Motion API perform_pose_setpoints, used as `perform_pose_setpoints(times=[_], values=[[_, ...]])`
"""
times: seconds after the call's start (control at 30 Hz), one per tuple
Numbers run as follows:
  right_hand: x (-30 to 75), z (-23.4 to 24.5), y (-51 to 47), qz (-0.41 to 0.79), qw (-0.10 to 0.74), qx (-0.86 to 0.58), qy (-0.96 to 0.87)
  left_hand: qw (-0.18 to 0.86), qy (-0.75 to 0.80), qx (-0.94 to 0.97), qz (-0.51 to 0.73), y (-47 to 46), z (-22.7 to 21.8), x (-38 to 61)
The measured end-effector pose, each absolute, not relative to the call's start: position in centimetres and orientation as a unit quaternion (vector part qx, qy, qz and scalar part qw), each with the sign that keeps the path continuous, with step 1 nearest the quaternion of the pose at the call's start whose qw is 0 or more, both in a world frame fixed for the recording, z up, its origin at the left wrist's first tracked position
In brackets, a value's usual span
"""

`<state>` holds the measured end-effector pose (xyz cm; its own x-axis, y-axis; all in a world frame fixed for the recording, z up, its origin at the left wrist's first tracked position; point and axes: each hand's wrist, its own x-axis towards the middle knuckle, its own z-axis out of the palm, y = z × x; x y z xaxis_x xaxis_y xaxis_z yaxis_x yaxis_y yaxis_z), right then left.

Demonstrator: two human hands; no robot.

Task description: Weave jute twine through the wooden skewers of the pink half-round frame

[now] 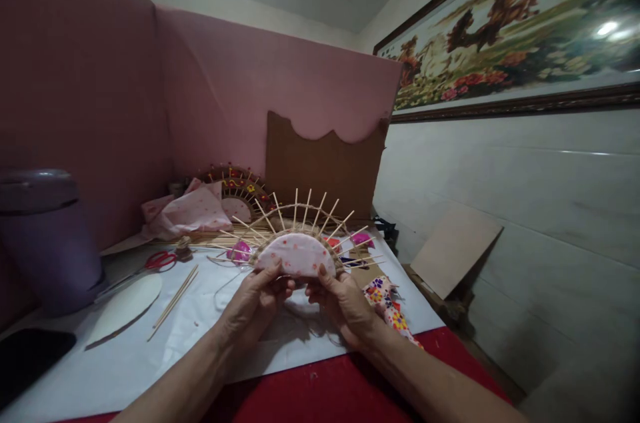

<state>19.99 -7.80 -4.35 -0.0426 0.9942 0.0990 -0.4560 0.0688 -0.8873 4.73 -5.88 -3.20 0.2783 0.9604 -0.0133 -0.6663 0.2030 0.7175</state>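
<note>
My left hand [255,306] and my right hand [345,303] both grip the lower edge of a half-round craft piece [299,253] covered in pink spotted fabric, held upright above the table. Thin wooden sticks fan out from its curved top, and a woven cane band runs along their bases. The fingers of both hands are closed on the piece, thumbs pressed on its front.
White paper [150,349] covers a red tabletop [340,389]. Red-handled scissors [155,261], loose sticks [175,299], a white half-round cutout [125,306], pink cloth [193,213], a finished decorated fan piece [237,186], floral fabric [387,306], a purple bin [45,236] and a black phone [27,356] surround me. Cardboard stands behind.
</note>
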Motion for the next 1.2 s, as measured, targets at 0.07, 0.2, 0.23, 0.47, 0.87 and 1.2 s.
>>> perform_pose_setpoints(times=[0.07,0.2,0.23,0.47,0.87,1.2], values=[[20.0,-4.4,-8.3,0.516,0.577,-0.402,-0.489,0.741,0.243,0.275,0.562,-5.6,-3.0,4.3],[20.6,-3.3,-9.9,0.186,0.586,-0.461,-0.639,0.731,0.255,0.232,0.589,-4.9,-2.6,3.6],[20.9,-2.7,-10.2,0.095,0.6,-0.446,-0.657,0.731,0.256,0.232,0.588,-4.8,-2.6,3.5],[23.7,0.0,-9.2,-0.278,0.544,-0.487,-0.624,0.721,0.288,0.276,0.567,-4.9,-3.1,3.6],[23.5,-0.3,-8.7,-0.31,0.493,-0.522,-0.623,0.711,0.283,0.296,0.572,-5.4,-2.4,3.8],[23.7,-0.4,-8.4,-0.311,0.509,-0.522,-0.61,0.707,0.286,0.304,0.57,-5.0,-3.0,3.7]])
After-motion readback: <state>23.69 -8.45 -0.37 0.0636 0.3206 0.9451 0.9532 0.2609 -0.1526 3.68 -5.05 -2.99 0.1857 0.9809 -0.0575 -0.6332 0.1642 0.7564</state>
